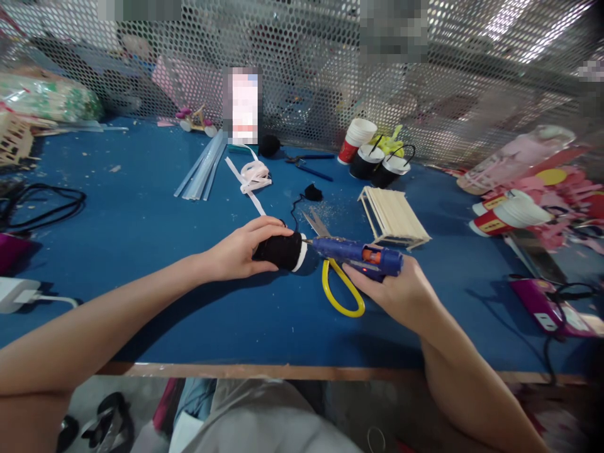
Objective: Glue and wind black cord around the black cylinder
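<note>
My left hand (252,248) is wrapped round a paper cup covered in black yarn (282,251), which lies on its side with its white rim (302,251) to the right. In my right hand (401,289) is a blue glue gun (352,251), its nozzle at the cup near the rim. A small red light shows on the gun's body. Beneath the gun lies a pair of scissors (343,296) with yellow handles, partly covered by it. A strand of black yarn (296,211) runs from the cup to a small black yarn bundle (313,192) beyond it.
Clear glue sticks (202,168), white ribbon (255,176) and pliers (309,165) lie behind the cup. A small wooden-stick rack (395,216) stands right of the scissors, with paper cups (363,131) behind. A purple power strip (550,307) with cords sits far right. A perforated metal screen (302,75) borders the back.
</note>
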